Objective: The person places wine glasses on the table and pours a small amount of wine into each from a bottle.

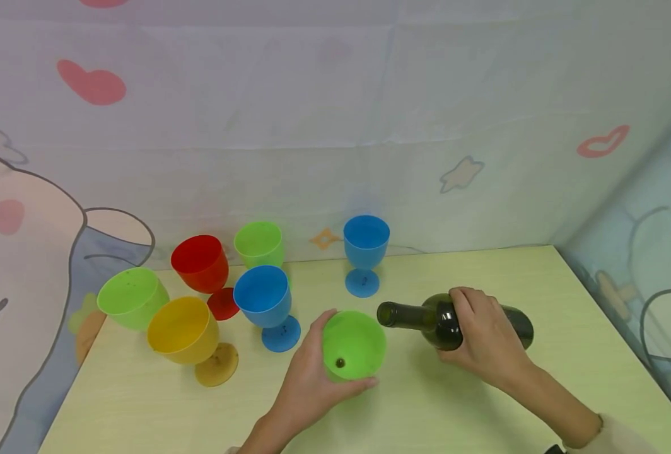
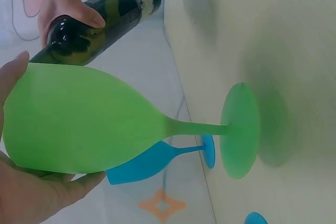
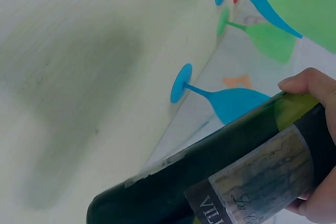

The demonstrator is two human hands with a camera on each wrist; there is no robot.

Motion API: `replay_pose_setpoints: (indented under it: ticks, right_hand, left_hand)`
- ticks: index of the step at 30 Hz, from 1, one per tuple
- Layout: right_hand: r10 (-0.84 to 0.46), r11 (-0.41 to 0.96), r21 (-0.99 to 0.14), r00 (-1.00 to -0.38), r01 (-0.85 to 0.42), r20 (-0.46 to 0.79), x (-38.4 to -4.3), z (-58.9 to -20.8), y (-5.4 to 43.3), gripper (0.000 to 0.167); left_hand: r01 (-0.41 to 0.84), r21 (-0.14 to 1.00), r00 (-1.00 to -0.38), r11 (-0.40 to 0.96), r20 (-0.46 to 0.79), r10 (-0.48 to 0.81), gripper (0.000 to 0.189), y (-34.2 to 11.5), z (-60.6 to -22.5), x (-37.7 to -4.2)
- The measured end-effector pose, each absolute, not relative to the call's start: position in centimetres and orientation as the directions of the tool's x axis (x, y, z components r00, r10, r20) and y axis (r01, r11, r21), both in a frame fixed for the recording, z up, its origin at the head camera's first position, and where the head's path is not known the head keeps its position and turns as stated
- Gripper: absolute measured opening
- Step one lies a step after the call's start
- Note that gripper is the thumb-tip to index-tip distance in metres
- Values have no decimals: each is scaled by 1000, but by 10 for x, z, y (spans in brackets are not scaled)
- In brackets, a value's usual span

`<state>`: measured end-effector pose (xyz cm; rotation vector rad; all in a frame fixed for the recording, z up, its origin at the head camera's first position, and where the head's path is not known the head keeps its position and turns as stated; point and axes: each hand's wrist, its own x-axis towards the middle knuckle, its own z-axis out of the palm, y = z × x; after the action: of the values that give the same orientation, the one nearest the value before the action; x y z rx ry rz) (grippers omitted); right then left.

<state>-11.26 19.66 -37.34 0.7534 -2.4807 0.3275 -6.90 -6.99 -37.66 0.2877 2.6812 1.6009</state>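
Note:
My left hand [image 1: 321,372] grips the bowl of a light green goblet [image 1: 358,343], fingers on one side and thumb on the other. In the left wrist view its foot hangs above the table, apart from its shadow. A small dark round spot shows inside the bowl. My right hand [image 1: 485,337] holds a dark green wine bottle [image 1: 443,321] around its body, tilted well over. The bottle's mouth points left, close to the goblet's rim. A label [image 3: 262,177] shows on the bottle in the right wrist view. No liquid is visible coming out.
On the left of the table [image 1: 426,410] stand a yellow goblet [image 1: 182,334], a red goblet [image 1: 200,265], a blue goblet [image 1: 263,299] and two more green goblets, [image 1: 134,299] at far left and one behind. Another blue goblet [image 1: 366,243] stands near the back edge, before a printed cloth [image 1: 335,94].

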Motion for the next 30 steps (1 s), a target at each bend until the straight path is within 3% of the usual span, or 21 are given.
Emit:
replay_pose_setpoints:
  ticks: [12, 17, 30]
  right_hand:
    - [-546, 811, 150, -640, -565, 541, -102, -370, 192, 82]
    - [-571, 798, 204, -603, -567, 558, -102, -365, 191, 75]
    - [-618, 776, 280, -595, -565, 514, -100, -353, 196, 85]
  left_hand:
    - [172, 865, -978, 472, 93, 186, 96, -68, -376, -68]
    - [190, 864, -976, 466, 112, 189, 95, -69, -377, -69]
    - [202, 866, -974, 458, 129, 185, 91, -70, -381, -70]
